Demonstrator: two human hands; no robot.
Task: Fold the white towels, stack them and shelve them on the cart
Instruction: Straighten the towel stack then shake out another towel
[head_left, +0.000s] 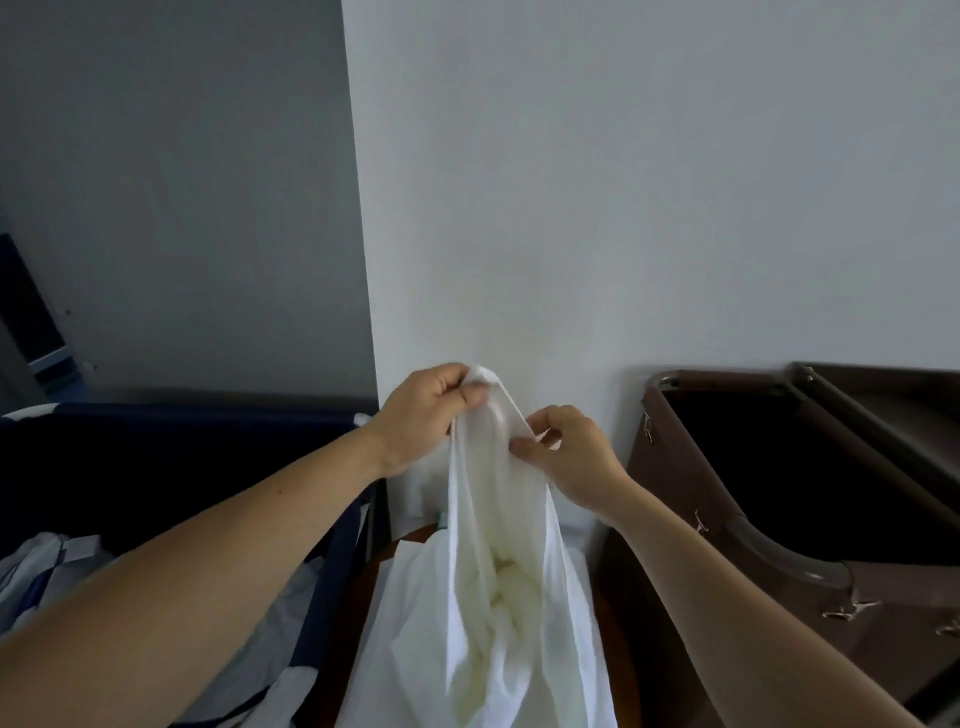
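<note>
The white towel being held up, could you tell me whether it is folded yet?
Not folded. The white towel hangs bunched and loose from the left hand and right hand, which pinch its top edge.

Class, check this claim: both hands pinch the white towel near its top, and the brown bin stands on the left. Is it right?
No. The head view shows the brown bin on the right. The left hand and right hand do pinch the towel near its top.
</note>
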